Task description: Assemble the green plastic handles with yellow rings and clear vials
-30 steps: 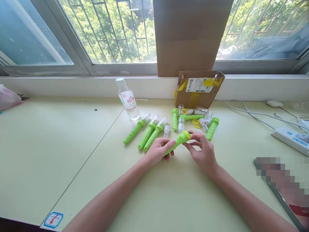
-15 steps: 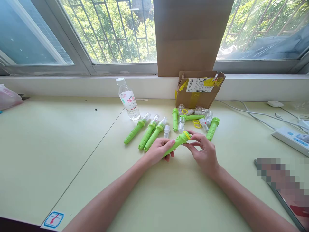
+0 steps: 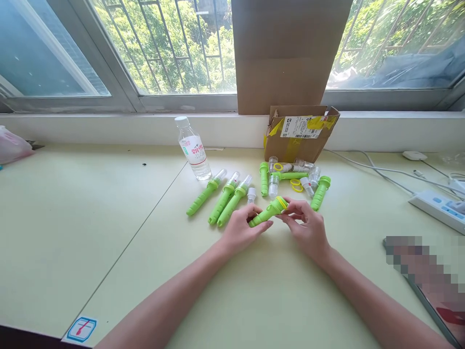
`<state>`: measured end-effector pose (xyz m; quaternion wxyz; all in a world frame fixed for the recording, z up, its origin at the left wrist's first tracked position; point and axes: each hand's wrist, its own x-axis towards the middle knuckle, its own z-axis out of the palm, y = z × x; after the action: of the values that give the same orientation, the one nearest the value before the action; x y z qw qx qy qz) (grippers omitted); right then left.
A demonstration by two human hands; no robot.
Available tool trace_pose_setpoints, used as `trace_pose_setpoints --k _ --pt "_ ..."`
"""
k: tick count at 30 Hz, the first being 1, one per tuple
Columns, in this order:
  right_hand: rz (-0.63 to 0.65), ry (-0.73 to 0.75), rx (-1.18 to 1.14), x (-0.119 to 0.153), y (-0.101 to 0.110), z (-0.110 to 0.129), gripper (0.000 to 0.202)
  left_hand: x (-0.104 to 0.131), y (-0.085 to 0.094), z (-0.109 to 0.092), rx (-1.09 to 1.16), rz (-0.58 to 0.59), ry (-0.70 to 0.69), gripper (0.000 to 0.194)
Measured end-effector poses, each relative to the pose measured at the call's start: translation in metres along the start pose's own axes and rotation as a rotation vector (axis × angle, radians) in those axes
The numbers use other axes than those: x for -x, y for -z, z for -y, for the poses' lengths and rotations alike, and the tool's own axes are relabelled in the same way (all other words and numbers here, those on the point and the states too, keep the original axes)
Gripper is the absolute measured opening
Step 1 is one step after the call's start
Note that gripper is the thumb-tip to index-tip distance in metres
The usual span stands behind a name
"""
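Note:
A green plastic flashlight-shaped handle (image 3: 268,213) is held at a slant above the table. My left hand (image 3: 241,227) is closed around its narrow lower end, thumb along the near side. At the wide end, where a yellow ring (image 3: 281,203) sits, my right hand (image 3: 305,223) pinches with thumb and fingers; its fingertips are partly hidden behind that end. Just behind my left hand stands a small clear part with a white cap (image 3: 251,195). Left of it lie three green handles with clear tops, the closest being this one (image 3: 231,206).
Behind my hands lie loose green handles (image 3: 264,179), clear caps (image 3: 273,185) and yellow rings (image 3: 297,185) before a cardboard box (image 3: 300,140). A water bottle (image 3: 194,151) stands farther left. On the right are a power strip (image 3: 438,208), cables and a blurred phone-like device (image 3: 421,286).
My left hand has shifted its grip on the green handle: the thumb went from on top to the near side. My right hand stays at the ringed end.

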<state>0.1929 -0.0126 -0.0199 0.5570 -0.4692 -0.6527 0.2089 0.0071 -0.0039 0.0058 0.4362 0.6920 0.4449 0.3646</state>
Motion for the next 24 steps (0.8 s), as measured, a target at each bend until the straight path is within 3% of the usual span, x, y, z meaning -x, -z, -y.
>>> trace_pose_setpoints --k 9,20,24 --pt "0.016 -0.055 -0.050 -0.0019 0.0005 0.0025 0.021 -0.0022 0.0031 -0.0040 0.173 0.083 0.191 0.033" --pt "0.062 0.008 -0.037 -0.0021 -0.0018 0.0041 0.032 -0.0037 0.0078 0.0027 0.193 0.174 0.172 0.037" --pt "0.049 0.010 -0.015 -0.0017 -0.0023 0.0028 0.023 -0.0034 0.0074 0.0015 0.179 0.199 0.176 0.037"
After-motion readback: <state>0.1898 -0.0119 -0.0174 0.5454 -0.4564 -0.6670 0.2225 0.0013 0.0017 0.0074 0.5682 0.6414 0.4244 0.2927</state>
